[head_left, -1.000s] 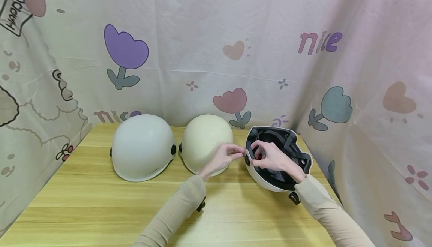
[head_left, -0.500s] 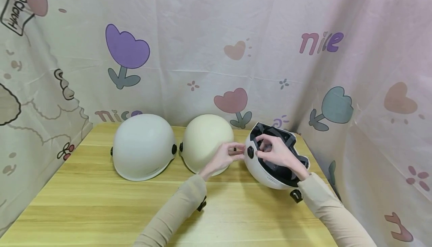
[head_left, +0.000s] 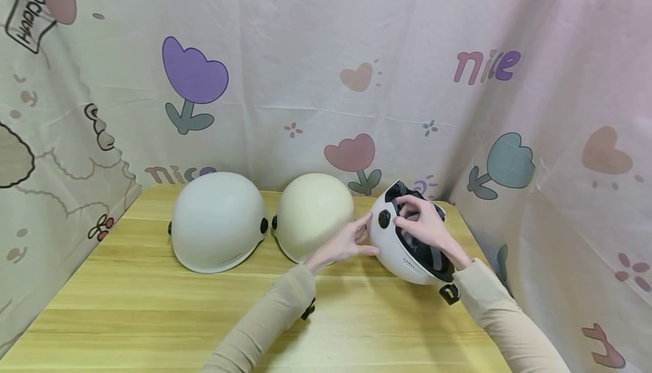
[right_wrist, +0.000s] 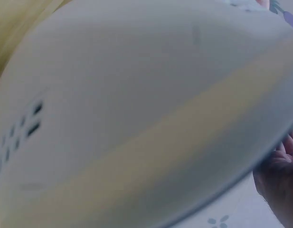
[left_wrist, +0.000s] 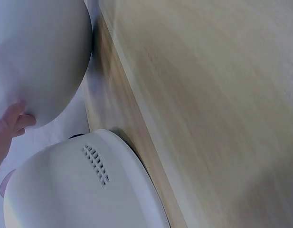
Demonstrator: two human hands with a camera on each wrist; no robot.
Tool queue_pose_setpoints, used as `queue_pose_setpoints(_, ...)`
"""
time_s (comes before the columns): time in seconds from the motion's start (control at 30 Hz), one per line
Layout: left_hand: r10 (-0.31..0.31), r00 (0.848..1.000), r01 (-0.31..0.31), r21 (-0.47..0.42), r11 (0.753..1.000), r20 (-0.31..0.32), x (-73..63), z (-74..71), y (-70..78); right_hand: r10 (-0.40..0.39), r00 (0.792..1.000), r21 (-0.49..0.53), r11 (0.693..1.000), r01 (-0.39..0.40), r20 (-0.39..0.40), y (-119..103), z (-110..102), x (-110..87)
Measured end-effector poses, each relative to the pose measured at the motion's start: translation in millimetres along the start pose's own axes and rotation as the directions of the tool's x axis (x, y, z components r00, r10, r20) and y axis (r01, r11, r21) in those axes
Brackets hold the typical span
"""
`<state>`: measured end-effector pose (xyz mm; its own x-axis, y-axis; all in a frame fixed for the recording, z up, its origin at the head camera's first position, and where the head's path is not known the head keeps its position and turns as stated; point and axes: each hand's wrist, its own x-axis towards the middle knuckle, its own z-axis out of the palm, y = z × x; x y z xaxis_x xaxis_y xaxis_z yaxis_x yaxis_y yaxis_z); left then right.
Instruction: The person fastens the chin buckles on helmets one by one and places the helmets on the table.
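Note:
A white helmet (head_left: 407, 260) with a black round side knob is tilted at the right of the table, its dark padded inside turned to the right. My right hand (head_left: 425, 224) pinches its rim near that knob, thumb outside and fingers over the edge. Against the shell's left side rests my left hand (head_left: 345, 241), thumb and fingers spread apart. In the left wrist view the fingertips of my left hand (left_wrist: 13, 124) touch the smooth shell. The right wrist view is mostly filled by the blurred helmet (right_wrist: 137, 95), with part of my right hand (right_wrist: 281, 183) behind its rim.
A cream helmet (head_left: 313, 214) stands dome up just left of my left hand. Further left stands a larger white helmet (head_left: 216, 223). All are on a wooden table (head_left: 153, 316), with a printed cloth (head_left: 285, 78) hanging behind and at the sides.
The right helmet has rolled over to the right, so more of its outer shell shows and less of its inside. My left hand's fingers have spread onto the shell; my right hand has risen slightly.

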<state>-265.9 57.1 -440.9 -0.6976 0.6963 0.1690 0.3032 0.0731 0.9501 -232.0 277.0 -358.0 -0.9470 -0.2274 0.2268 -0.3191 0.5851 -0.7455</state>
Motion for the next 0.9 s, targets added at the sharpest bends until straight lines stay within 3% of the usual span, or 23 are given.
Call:
queue_pose_setpoints(0.17, -0.004, 1.0, 0.004, 0.047, 0.999, -0.007, -1.9, -1.5, -1.2, 0.015, 0.999, 0.109, 0.994, -0.011, -0.035, 3, -7, 1.5)
queue_pose_setpoints(0.43, -0.043, 0.999, 0.043, 0.035, 0.998, 0.01, -3.2, -1.1, -5.2, 0.016, 0.998, 0.188, 0.982, -0.006, -0.054, 5, -13, 0.3)
queue_pose_setpoints(0.9, -0.073, 0.997, 0.071, -0.076, 0.995, -0.032, -1.4, 3.2, -5.1, 0.105, 0.989, 0.322, 0.944, -0.066, -0.105, 11, -23, -1.4)
